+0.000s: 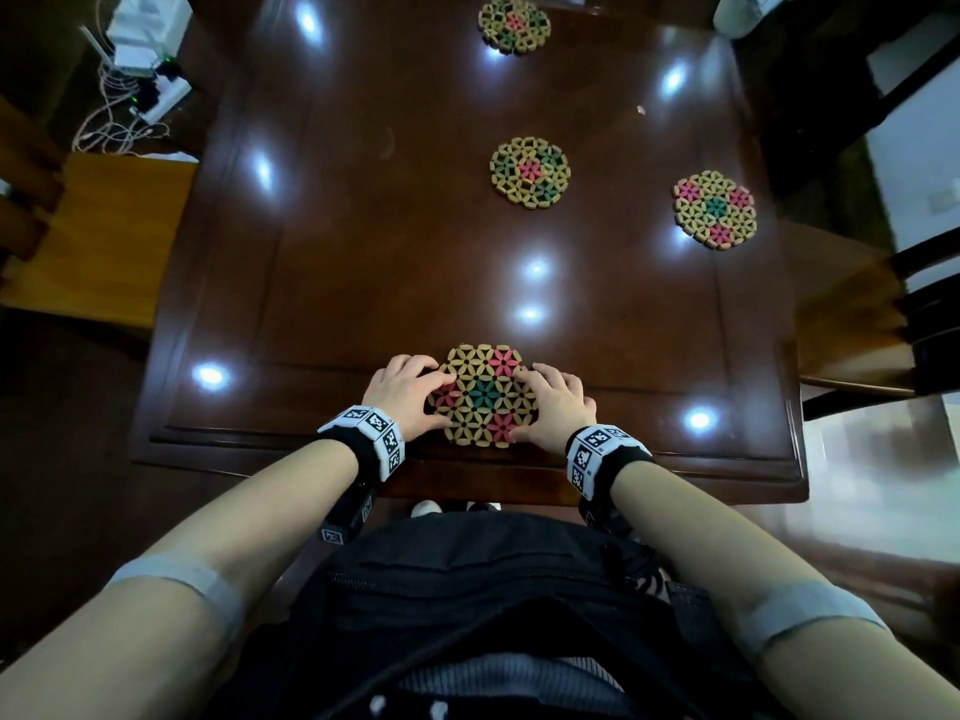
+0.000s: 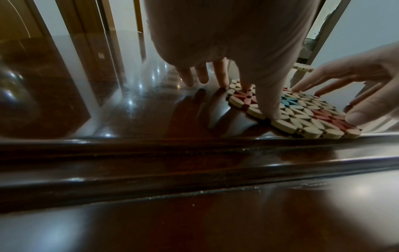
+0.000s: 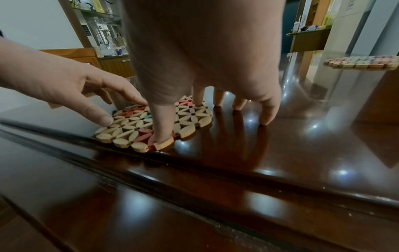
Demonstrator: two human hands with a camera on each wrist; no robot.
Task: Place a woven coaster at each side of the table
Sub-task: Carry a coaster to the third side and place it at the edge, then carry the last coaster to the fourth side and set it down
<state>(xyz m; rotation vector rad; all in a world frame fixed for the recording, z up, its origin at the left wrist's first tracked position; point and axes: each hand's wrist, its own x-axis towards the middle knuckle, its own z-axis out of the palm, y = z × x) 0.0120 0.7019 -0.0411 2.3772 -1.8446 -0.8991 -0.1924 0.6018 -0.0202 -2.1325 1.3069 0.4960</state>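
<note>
Four round woven coasters with pink and green flower patterns lie on the dark glossy table (image 1: 363, 252). The nearest coaster (image 1: 483, 394) lies flat at the table's near edge, in front of me. My left hand (image 1: 415, 394) touches its left rim with thumb and forefinger, and my right hand (image 1: 553, 402) does the same on its right rim. The other fingers rest on the table. In the wrist views this coaster (image 2: 302, 116) (image 3: 134, 126) lies flat under the fingertips. Another coaster (image 1: 514, 26) lies at the far edge, one (image 1: 716, 209) at the right edge, one (image 1: 531, 172) in the middle.
A wooden chair (image 1: 98, 236) stands at the table's left side and another chair (image 1: 857, 314) at its right. A power strip with cables (image 1: 140, 90) lies on the floor at far left. A raised moulding (image 2: 194, 153) runs along the near edge.
</note>
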